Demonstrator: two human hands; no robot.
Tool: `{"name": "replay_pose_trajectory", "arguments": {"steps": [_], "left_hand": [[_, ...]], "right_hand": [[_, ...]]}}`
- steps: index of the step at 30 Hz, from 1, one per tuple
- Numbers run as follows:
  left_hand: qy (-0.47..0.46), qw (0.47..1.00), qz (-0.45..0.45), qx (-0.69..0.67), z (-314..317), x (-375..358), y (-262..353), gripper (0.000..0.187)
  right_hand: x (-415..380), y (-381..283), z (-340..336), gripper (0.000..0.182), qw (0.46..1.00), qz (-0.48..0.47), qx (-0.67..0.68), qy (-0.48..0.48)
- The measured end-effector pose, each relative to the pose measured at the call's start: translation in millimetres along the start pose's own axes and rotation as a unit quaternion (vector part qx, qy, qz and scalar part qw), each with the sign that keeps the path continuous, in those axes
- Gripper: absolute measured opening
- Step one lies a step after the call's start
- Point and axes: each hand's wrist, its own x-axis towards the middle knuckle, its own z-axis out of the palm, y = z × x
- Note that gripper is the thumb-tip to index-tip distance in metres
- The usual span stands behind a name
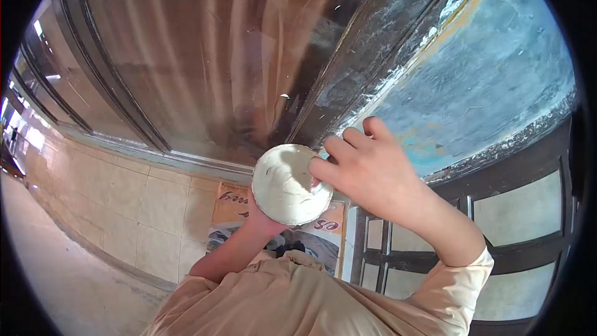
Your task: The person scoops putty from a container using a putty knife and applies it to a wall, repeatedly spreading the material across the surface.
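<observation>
A round tub of white paint [287, 190] is held up in front of my body, its open top facing me. My left hand [267, 219] is wrapped round its lower left side, mostly hidden beneath it. My right hand [367, 165] is at the tub's right rim, its fingers curled and one digit reaching over the edge. Whatever the right hand may hold is hidden behind its fingers. Beyond that hand is a blue-grey wall panel [485, 81] with uneven patches.
A brown curtain [249, 31] hangs behind dark-framed glass ahead. White smears mark the dark frame [388, 81]. Below lies an orange printed sheet [333, 218] on the tiled floor [158, 196]. A dark-framed, light-panelled structure [522, 205] stands at right.
</observation>
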Motion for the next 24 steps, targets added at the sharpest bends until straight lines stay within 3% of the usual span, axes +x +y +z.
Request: {"name": "replay_pose_trajectory", "arguments": {"steps": [1, 5, 7, 10, 11, 12, 14, 18, 20, 24], "left_hand": [[0.05, 0.998, -0.002, -0.026, 6.7, 0.2, 2.9, 0.076], [0.057, 0.998, 0.032, 0.011, 5.8, -1.9, 11.9, 0.073], [0.154, 0.981, 0.06, 0.103, -5.7, 0.1, 14.2, 0.075], [0.136, 0.986, 0.061, 0.072, -9.9, 0.3, 17.8, 0.073], [0.066, 0.996, 0.051, 0.007, -19.4, -1.2, 18.6, 0.072], [0.066, 0.996, 0.054, 0.006, -18.4, -0.8, 18.4, 0.072], [0.151, 0.985, 0.07, 0.038, -15.1, 1.0, 21.5, 0.072], [0.084, 0.994, 0.064, -0.035, -20.5, 0.3, 25.1, 0.073], [0.136, 0.989, 0.061, 0.014, -10.9, 6.7, 25.0, 0.073], [0.108, 0.982, 0.087, 0.128, -3.7, 10.1, 21.8, 0.072]], "right_hand": [[-3.9, 0.5, 4.6, 0.01, 1.0, -0.003, -0.023, 0.0], [-13.9, 2.6, 13.5, 0.014, 0.997, -0.051, -0.065, 0.007], [-17.0, 1.2, 15.7, 0.014, 0.996, -0.072, -0.053, 0.006], [-20.0, -5.9, 18.4, 0.016, 0.995, -0.097, -0.026, 0.012], [-19.6, -9.3, 18.6, 0.013, 0.995, -0.091, 0.0, 0.036], [-19.6, -11.6, 18.8, 0.011, 0.994, -0.086, 0.026, 0.06], [-21.8, -7.5, 16.5, 0.011, 0.994, -0.082, 0.011, 0.067], [-21.6, 10.0, 4.8, 0.016, 0.995, -0.027, -0.029, 0.087], [-21.1, 14.9, 10.1, 0.017, 0.992, -0.03, -0.08, 0.096], [-20.0, 19.8, 28.7, 0.017, 0.99, -0.038, -0.092, 0.097]]}}
